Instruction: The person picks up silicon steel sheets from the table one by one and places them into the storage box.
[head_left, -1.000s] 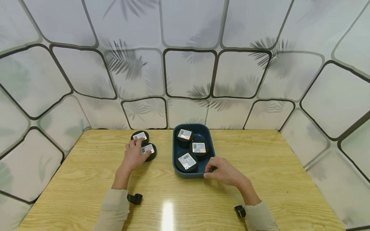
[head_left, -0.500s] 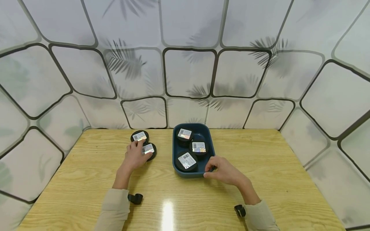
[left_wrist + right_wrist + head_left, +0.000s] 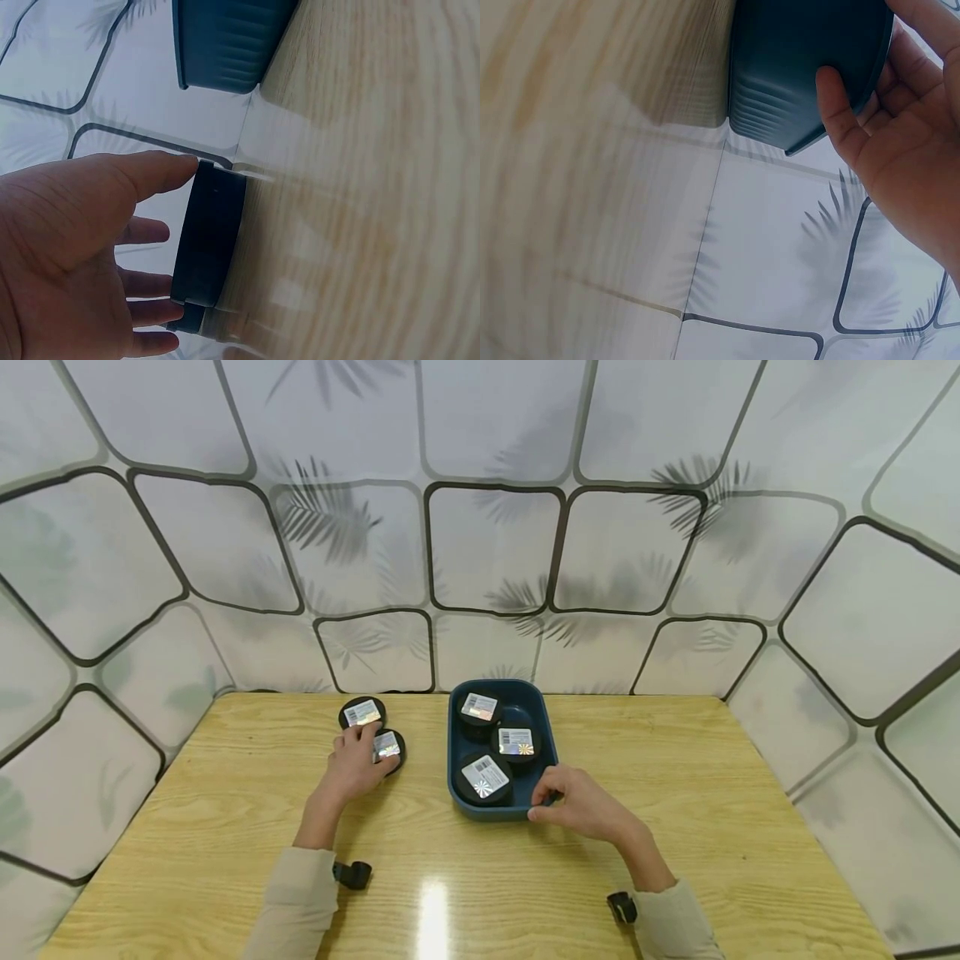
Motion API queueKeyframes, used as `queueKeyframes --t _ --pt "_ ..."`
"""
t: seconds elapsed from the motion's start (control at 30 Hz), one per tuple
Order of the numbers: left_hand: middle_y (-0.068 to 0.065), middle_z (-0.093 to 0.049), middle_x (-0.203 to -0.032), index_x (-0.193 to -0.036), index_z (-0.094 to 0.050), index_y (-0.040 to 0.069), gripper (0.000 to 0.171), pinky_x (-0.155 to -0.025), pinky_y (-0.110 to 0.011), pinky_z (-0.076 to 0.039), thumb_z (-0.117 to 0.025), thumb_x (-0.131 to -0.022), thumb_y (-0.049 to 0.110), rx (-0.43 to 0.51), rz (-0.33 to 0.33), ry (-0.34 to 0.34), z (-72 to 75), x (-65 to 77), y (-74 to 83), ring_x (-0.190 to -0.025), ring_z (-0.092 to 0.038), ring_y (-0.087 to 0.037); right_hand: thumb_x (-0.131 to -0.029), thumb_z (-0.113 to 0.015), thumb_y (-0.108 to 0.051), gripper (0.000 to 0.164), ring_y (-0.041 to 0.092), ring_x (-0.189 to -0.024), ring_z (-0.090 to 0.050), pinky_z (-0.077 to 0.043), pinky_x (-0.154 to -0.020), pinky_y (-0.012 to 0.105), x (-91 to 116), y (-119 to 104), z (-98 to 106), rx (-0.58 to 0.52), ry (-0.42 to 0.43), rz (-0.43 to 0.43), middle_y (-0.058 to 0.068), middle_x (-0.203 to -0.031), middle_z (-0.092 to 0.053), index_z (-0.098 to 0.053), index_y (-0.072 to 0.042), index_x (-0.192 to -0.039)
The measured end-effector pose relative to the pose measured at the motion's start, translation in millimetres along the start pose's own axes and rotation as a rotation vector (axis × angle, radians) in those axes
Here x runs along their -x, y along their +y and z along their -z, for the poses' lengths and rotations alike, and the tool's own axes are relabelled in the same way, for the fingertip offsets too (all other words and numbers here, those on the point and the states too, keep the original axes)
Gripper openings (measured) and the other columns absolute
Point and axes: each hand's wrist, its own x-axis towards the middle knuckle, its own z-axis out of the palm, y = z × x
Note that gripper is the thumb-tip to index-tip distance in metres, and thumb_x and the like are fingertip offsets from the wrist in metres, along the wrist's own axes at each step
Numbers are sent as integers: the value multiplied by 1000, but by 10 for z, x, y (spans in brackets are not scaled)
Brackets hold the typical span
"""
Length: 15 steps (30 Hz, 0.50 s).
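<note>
The wooden table point(image 3: 675, 827) carries a dark blue tray point(image 3: 542, 718), a rounded rectangle whose long axis runs from the person toward the back wall. It holds three round black tins, each lying flat with a white barcode label facing up: the nearest tin point(image 3: 483, 779), the middle tin point(image 3: 516, 743) and the far tin point(image 3: 480, 710). The right hand point(image 3: 581, 804) grips the tray's near right corner; the right wrist view shows the thumb pressed on the ribbed outer wall and the fingers point(image 3: 922, 67) curled over the rim, which the head view hides. Left of the tray, two more tins lie flat, touching. The left hand point(image 3: 354, 766) holds the nearer one point(image 3: 390, 747); its plain side wall shows in the left wrist view, between thumb and fingers point(image 3: 150, 309). The farther one point(image 3: 362, 712) lies just beyond.
</note>
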Motion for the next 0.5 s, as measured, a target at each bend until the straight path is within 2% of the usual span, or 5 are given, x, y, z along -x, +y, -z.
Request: queueKeyframes --t 0.27,0.5 --pt "-37 -28 -146 -148 -33 -1 69 -101 -70 -31 -63 -94 31 7 3 -3 3 20 22 -132 -27 -57 -87 -77 -25 7 9 -79 -51 -45 -69 26 0 2 -1 2 0 1 -12 -83 -60 -71 -23 -87" --pt "-38 -30 -144 -147 -34 -2 72 -98 -70 -35 -67 -92 31 -34 -12 13 -27 29 49 -129 -32 -59 -87 -78 -25 7 8 -78 -51 -45 -68 26 2 18 1 0 10 19 -12 -82 -60 -71 -22 -86"
